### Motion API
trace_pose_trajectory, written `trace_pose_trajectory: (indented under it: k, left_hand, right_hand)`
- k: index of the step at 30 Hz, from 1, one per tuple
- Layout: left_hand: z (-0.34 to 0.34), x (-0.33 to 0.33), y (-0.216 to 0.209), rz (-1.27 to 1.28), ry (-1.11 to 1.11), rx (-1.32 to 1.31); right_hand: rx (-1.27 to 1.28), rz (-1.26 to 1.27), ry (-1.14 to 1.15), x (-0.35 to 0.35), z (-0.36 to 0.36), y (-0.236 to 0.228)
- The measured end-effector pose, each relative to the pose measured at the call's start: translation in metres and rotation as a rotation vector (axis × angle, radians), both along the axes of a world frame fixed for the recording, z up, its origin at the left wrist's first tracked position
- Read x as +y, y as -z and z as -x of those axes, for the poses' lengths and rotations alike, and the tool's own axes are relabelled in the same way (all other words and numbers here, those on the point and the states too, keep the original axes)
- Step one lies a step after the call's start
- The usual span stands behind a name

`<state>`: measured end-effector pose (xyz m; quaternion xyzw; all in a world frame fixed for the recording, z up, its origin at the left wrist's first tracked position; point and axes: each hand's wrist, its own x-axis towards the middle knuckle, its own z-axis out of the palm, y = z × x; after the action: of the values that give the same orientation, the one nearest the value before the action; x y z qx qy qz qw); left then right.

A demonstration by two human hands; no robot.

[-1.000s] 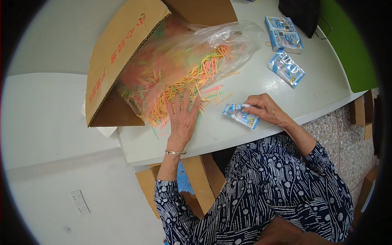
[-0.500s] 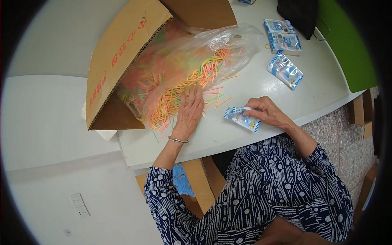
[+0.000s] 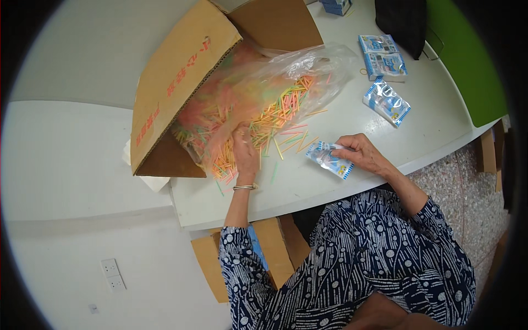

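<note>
A heap of short, thin straws in pink, yellow, orange and green spills from a clear plastic bag on the table. My left hand, with a bangle at its wrist, is at the near edge of the heap. Its fingers curl in among the straws beside the bag's edge, their tips partly hidden. To the right, just above the table, my right hand pinches a small blue-and-white printed plastic packet between thumb and fingers. What is inside the packet cannot be made out.
A cardboard box lies tipped around the bag. Several similar packets lie at the right of the white table, near a black cloth and a green panel. Below the table's front edge stands an open carton.
My left hand has turned edge-on and its fingers have curled in among the straws. More loose straws lie beside it. My right hand keeps the packet almost in place. The view has shifted slightly.
</note>
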<state>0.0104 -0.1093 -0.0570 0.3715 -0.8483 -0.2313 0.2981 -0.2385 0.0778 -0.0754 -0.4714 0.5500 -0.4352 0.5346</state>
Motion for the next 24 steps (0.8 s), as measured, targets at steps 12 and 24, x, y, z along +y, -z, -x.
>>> trace_pose_trajectory:
  k: [12,24]
  left_hand:
    - [0.061,0.049,0.006,-1.192,0.041,1.282]
    - [0.096,0.075,0.009,-1.246,-0.092,1.142]
  right_hand:
    - [-1.248,0.139,0.383,-0.064,-0.069,0.006]
    - [-1.206,0.173,0.433,-0.071,-0.07,-0.004]
